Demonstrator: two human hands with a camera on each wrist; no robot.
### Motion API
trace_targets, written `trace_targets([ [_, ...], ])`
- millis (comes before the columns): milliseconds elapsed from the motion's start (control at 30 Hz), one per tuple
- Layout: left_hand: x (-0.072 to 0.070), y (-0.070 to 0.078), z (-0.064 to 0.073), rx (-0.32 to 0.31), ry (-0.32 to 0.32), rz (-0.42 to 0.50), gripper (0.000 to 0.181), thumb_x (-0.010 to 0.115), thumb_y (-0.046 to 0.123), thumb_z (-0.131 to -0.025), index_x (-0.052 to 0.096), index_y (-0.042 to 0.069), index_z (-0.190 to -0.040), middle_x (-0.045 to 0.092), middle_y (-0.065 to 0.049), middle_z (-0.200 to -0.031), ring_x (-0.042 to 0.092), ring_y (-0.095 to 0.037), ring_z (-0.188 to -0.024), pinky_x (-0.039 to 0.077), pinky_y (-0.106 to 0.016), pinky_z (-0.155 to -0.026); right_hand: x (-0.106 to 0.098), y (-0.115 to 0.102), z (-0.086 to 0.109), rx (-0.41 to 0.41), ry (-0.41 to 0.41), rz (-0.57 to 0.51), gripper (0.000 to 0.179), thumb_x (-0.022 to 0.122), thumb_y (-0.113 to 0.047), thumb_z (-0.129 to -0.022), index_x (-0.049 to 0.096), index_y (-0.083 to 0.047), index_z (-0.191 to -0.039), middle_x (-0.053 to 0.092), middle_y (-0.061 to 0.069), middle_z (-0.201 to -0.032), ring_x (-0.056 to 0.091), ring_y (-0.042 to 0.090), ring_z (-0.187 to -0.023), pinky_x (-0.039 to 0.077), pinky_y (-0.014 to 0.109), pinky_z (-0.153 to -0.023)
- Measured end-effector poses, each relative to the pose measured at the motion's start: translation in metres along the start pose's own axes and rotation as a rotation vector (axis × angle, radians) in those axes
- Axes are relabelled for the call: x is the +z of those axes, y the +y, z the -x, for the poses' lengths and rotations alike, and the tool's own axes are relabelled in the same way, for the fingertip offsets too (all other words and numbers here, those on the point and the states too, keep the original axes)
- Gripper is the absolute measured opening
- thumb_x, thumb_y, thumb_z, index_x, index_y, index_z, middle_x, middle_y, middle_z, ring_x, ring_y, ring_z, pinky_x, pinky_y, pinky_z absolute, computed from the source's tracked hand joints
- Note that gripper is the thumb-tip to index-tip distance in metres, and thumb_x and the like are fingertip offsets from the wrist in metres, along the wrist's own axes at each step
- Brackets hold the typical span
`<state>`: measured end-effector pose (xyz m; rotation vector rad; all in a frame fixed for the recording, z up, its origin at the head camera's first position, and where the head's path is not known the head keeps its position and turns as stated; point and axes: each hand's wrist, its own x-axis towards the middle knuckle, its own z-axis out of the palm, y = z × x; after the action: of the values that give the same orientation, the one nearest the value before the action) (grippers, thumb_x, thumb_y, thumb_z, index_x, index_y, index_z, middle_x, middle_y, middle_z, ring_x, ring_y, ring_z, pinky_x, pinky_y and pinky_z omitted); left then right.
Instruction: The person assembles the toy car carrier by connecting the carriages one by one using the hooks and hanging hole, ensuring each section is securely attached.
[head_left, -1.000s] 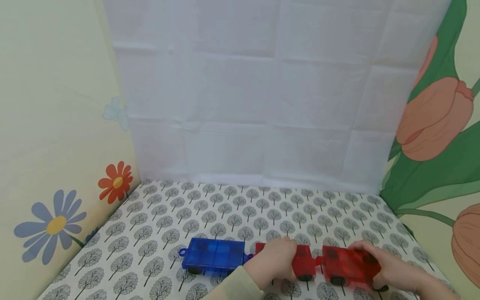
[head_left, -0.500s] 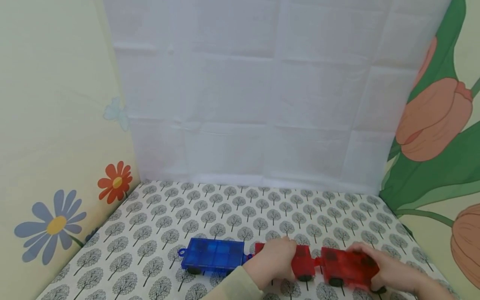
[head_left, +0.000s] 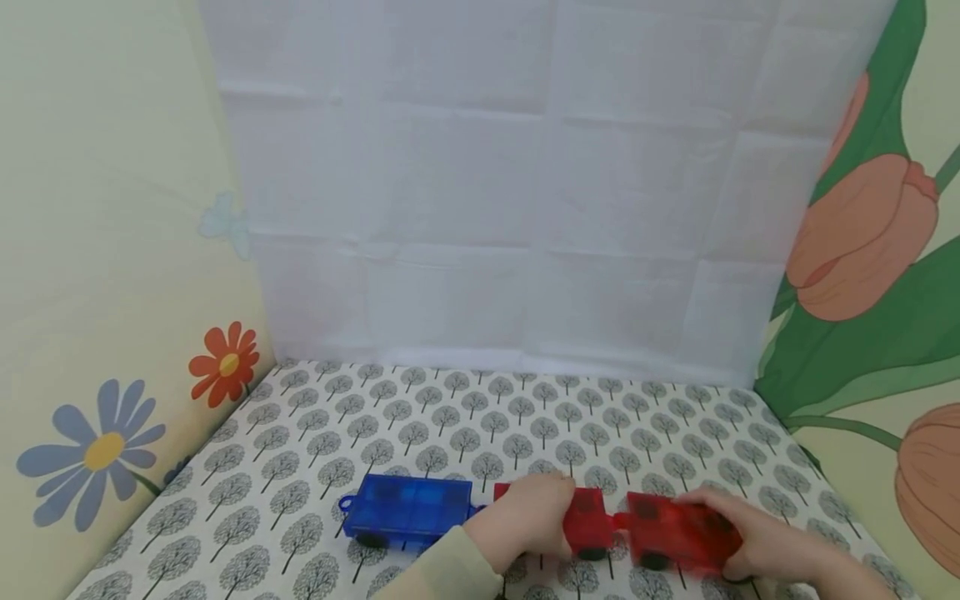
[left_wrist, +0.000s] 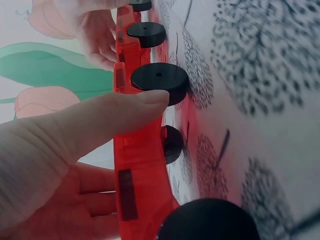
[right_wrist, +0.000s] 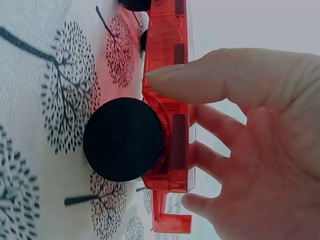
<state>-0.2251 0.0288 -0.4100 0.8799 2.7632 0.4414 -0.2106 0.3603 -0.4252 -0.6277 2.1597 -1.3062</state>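
A row of translucent toy train cars with black wheels runs along the near part of the tree-print cloth in the head view. My left hand (head_left: 528, 512) grips the middle red train car (head_left: 587, 521) from above, thumb on its near side beside a wheel. My right hand (head_left: 735, 537) holds the right-hand red train car (head_left: 663, 525), its thumb on one side and fingers on the other. A red coupling (head_left: 620, 521) bridges the two red cars. On the left, the blue train car (head_left: 408, 508) has its right end close to the middle car, partly behind my left forearm. A red hook (right_wrist: 170, 220) projects from the right-hand car's end.
The tree-print cloth (head_left: 420, 417) covers the table. Behind it hangs a creased white sheet (head_left: 487, 208). Flower-painted walls stand at the left (head_left: 97, 250) and right (head_left: 862, 350).
Both hands and the row of train cars have moved a little to the left, mostly in the last half second. The grips look the same.
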Motion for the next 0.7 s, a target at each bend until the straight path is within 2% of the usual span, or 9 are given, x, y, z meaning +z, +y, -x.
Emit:
trace_targets([
  [133, -0.001, -0.006, 0.005, -0.018, -0.002, -0.020, 0.052, 0.092, 0.029, -0.067, 0.065, 0.012, -0.108, 0.058, 0.006, -0.086, 0.052, -0.006, -0.074, 0.048, -0.024, -0.070, 0.006, -0.003, -0.005, -0.014, 0.008, 0.058, 0.084, 0.070, 0.013, -0.067, 0.043, -0.004, -0.145, 0.047, 0.018, -0.131, 0.043, 0.035, -0.104, 0.050, 0.036, -0.071],
  [233, -0.002, -0.012, 0.009, -0.005, 0.007, -0.034, 0.055, 0.091, 0.031, -0.067, 0.065, 0.012, -0.111, 0.059, 0.007, -0.090, 0.053, -0.006, -0.078, 0.049, -0.025, -0.073, 0.012, -0.007, -0.007, 0.015, 0.040, 0.120, 0.085, 0.072, 0.012, -0.066, 0.046, -0.009, -0.144, 0.048, 0.016, -0.130, 0.043, 0.035, -0.103, 0.049, 0.035, -0.069],
  [367, -0.003, -0.020, 0.018, 0.011, 0.026, -0.054, 0.067, 0.092, 0.036, -0.065, 0.064, 0.011, -0.121, 0.062, 0.007, -0.101, 0.057, -0.007, -0.088, 0.050, -0.026, -0.080, 0.020, -0.012, -0.009, 0.013, 0.063, 0.177, 0.087, 0.073, 0.011, -0.066, 0.047, -0.011, -0.145, 0.047, 0.015, -0.130, 0.042, 0.034, -0.101, 0.049, 0.033, -0.067],
  [500, -0.006, -0.026, 0.025, 0.008, 0.037, -0.059, 0.077, 0.093, 0.034, -0.063, 0.062, 0.010, -0.128, 0.061, 0.007, -0.107, 0.059, -0.009, -0.093, 0.050, -0.027, -0.084, 0.027, -0.018, -0.011, 0.001, 0.055, 0.170, 0.086, 0.073, 0.010, -0.067, 0.045, -0.008, -0.146, 0.046, 0.017, -0.132, 0.042, 0.034, -0.102, 0.050, 0.033, -0.067],
  [700, -0.008, -0.035, 0.030, 0.011, 0.027, -0.021, 0.085, 0.094, 0.037, -0.061, 0.059, 0.009, -0.133, 0.061, 0.006, -0.112, 0.059, -0.011, -0.097, 0.049, -0.030, -0.087, 0.036, -0.024, -0.014, 0.040, 0.056, 0.128, 0.087, 0.074, 0.012, -0.067, 0.045, -0.008, -0.146, 0.048, 0.016, -0.131, 0.045, 0.034, -0.102, 0.052, 0.035, -0.066],
])
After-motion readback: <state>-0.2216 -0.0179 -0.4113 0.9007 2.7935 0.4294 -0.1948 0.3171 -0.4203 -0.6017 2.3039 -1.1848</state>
